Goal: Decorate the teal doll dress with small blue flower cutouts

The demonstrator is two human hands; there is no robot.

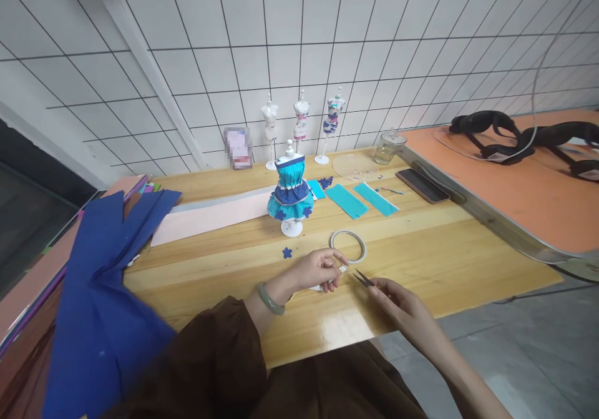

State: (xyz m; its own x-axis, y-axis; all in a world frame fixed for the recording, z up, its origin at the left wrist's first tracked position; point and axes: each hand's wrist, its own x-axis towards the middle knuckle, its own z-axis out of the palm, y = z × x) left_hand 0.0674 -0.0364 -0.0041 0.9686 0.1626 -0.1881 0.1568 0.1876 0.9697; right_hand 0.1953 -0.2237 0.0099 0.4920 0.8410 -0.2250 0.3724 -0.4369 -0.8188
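My left hand (321,268), a green bangle on its wrist, is closed over the front of the table. Its fingers pinch a small white piece (343,269), perhaps tape. Just to the right, my right hand (397,300) grips dark pointed tweezers (362,278), their tips apart and aimed at the left fingertips. A roll of narrow white tape (348,246) lies flat beyond both hands. Left of it rests a dark blue paper flower (287,253). Behind that stands a mini dress form (290,185) in a turquoise and blue ruffled dress with blue flowers on its skirt.
Three small mannequins (270,122) stand along the tiled wall. Turquoise strips (346,201), a pink strip (215,219), a phone (422,185) and a glass jar (389,147) lie or stand farther back. Blue crepe paper (100,300) covers the left side. An orange table (515,188) adjoins at right.
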